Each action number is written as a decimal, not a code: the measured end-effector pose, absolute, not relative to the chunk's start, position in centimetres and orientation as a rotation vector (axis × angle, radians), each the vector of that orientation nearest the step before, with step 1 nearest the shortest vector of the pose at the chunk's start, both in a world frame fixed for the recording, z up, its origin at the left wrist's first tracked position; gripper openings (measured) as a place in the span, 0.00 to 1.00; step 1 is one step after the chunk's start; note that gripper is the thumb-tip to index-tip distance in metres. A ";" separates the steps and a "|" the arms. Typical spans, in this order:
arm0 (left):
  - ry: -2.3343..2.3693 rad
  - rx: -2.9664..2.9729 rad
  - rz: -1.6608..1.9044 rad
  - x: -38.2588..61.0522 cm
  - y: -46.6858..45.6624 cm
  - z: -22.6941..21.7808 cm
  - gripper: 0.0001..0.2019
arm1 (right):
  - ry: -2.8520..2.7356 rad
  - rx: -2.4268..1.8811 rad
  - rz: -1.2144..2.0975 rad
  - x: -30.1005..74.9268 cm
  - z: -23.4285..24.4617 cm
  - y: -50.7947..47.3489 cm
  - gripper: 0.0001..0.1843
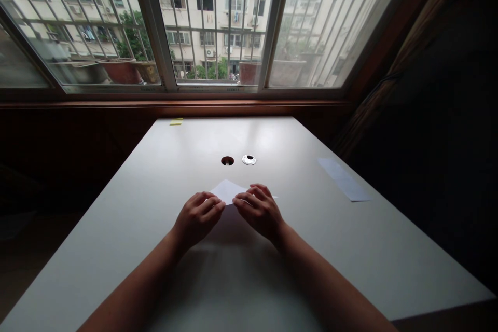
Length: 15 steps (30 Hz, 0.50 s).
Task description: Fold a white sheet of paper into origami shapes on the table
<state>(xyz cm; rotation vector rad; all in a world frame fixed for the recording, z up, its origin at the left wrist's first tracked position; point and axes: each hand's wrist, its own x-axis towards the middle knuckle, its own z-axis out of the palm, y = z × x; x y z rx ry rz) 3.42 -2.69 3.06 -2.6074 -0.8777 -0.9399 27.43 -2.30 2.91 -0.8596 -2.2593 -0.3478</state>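
A small folded white paper (227,190) lies on the white table (163,207), its pointed top facing the window. My left hand (198,216) rests at the paper's near left edge with fingers curled and pressed onto it. My right hand (260,209) covers the right part, fingers bent and pinching the paper's edge. The fingertips of both hands nearly meet over the paper. Most of the sheet's near side is hidden under my hands.
A white paper strip (344,179) lies near the table's right edge. An open cable hole (227,161) and a capped grommet (249,160) sit beyond the paper. A yellow sticky note (176,122) is at the far edge, below the barred window (210,26).
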 end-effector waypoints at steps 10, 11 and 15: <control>-0.940 -2.522 -0.975 3.4 -2.6 3.3 0.09 | -2.183 -0.884 -0.308 28.1 2.6 -2.2 0.12; -0.951 -2.506 -0.984 3.3 -2.6 3.3 0.09 | -2.161 -0.897 -0.302 28.3 2.5 -2.1 0.12; -0.998 -2.432 -1.015 2.7 -2.3 3.2 0.08 | -2.063 -0.975 -0.279 29.5 2.2 -1.7 0.11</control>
